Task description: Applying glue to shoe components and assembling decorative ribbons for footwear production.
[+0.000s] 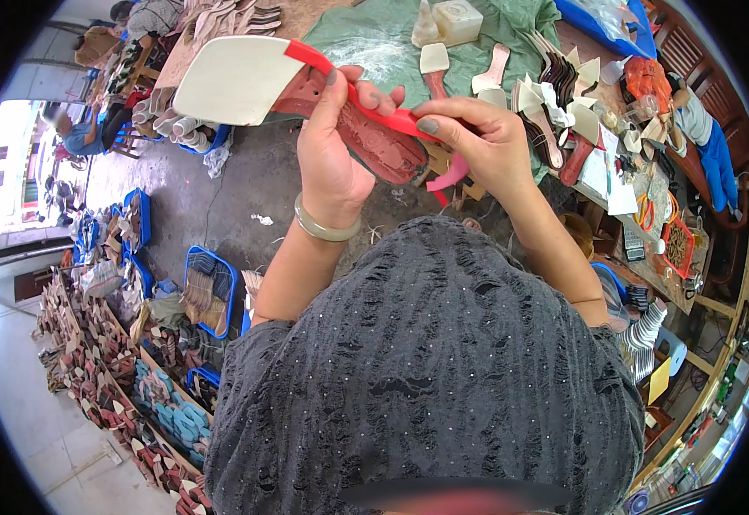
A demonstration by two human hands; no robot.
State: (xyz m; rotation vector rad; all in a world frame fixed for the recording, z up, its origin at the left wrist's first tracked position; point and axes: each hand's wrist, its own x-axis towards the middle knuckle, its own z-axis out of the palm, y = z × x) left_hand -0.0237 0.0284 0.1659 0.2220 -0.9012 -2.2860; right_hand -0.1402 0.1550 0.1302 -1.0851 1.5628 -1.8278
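Observation:
In front of me I hold a shoe insole with a cream front part (pixel 228 81) and a reddish-brown heel part (pixel 383 144). My left hand (pixel 331 167) is closed round its middle, thumb up along the edge. A bright red strip (pixel 391 118) runs along the insole's upper edge. Near the heel end, my right hand (pixel 490 146) pinches that strip between thumb and fingers. A pink curled tail (pixel 450 174) hangs below the right hand. On the green cloth (pixel 348 34) beyond lie two smaller insoles (pixel 434 73), (pixel 490 70).
A clear plastic container (pixel 457 21) stands on the cloth. Insoles pile up (pixel 554 120) on the bench to the right. A person (pixel 91 133) sits far left; another in blue trousers (pixel 718 167) is at right. A blue crate (pixel 211 292) and racks of shoe parts (pixel 117 378) lie lower left.

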